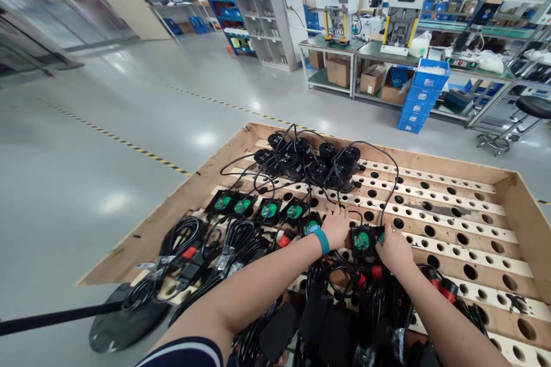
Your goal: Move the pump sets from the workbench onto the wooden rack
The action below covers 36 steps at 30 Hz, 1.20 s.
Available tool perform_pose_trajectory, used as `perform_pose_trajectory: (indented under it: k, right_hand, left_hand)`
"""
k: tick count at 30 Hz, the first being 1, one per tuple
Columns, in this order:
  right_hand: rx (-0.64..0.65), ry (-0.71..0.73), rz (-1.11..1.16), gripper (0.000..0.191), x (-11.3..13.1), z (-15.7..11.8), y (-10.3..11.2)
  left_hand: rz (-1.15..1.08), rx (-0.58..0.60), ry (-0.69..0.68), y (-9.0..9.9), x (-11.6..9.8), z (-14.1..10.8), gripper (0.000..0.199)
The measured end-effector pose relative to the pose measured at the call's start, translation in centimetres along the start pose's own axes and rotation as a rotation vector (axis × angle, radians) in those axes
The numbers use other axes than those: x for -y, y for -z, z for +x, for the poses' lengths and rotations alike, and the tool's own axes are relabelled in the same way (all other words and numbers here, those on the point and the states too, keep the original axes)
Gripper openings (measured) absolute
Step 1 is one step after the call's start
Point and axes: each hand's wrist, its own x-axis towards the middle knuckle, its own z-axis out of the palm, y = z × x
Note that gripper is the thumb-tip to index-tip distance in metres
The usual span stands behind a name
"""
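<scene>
Right hand (394,246) grips, left hand (336,228) touches, black square units with green centres (362,241)

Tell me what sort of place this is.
Probably a small factory assembly workshop: machines stand on workbenches, blue bins are stacked beside them, and a wooden tray holds rows of black parts with cables.

Both hands (337,229) (395,248) reaching forward, low.
</scene>
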Motion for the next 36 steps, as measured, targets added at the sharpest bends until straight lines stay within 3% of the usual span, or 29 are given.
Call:
perform_pose_trajectory:
  k: [3, 7, 11, 14, 16, 19, 21, 23, 26, 30, 33, 36]
  right_hand:
    - [0.067, 0.023, 0.032, 0.058, 0.4, -0.2, 0.4]
    - [0.095, 0.079, 0.102, 0.061, -0.3, 0.3, 0.9]
    - [0.137, 0.203, 0.226, 0.051, -2.4, 1.3, 1.3]
    - [0.203, 0.239, 0.284, 0.045, -4.1, 2.8, 1.7]
    - [0.208, 0.155, 0.276, 0.043, -5.1, 5.0, 2.3]
    - [-0.002, -0.043, 0.281, 0.049, -5.9, 10.1, 4.0]
    - [-0.187, -0.097, 0.476, 0.058, -5.8, 13.9, 5.5]
    - [-0.262, -0.055, 0.727, 0.06, -5.3, 16.9, 7.0]
    - [-0.227, 0.062, 0.864, 0.048, -4.3, 18.5, 8.7]
    - [-0.381, 0.266, 0.819, 0.043, -1.1, 15.8, 10.0]
    - [-0.453, 0.551, 0.687, 0.041, 3.8, 12.6, 10.1]
    - [-0.318, 0.584, 0.444, 0.046, 9.5, 10.4, 9.1]
  left_hand:
    - [-0.122, 0.076, 0.034, 0.5, -0.5, 0.0, 0.125]
    - [-0.245, 0.067, -0.007, -0.6, -2.2, -0.2, 0.138]
    - [-0.216, -0.115, -0.109, -2.3, -4.7, 0.1, 0.132]
    - [-0.309, -0.061, -0.143, -3.1, -6.3, 0.6, 0.119]
    - [-0.338, -0.028, -0.127, -3.5, -7.0, 0.8, 0.107]
    - [-0.334, -0.07, -0.133, -3.9, -7.1, 0.8, 0.1]
    - [-0.335, -0.051, -0.144, -3.9, -6.9, 0.8, 0.103]
    - [-0.338, -0.02, -0.146, -3.9, -6.8, 0.8, 0.105]
    - [-0.357, -0.023, -0.158, -4.0, -6.6, 0.8, 0.106]
    - [-0.378, -0.009, -0.178, -4.5, -6.6, 1.1, 0.106]
    - [-0.387, -0.01, -0.18, -4.7, -6.5, 1.2, 0.107]
    - [-0.428, -0.106, -0.21, -4.5, -6.2, 1.0, 0.102]
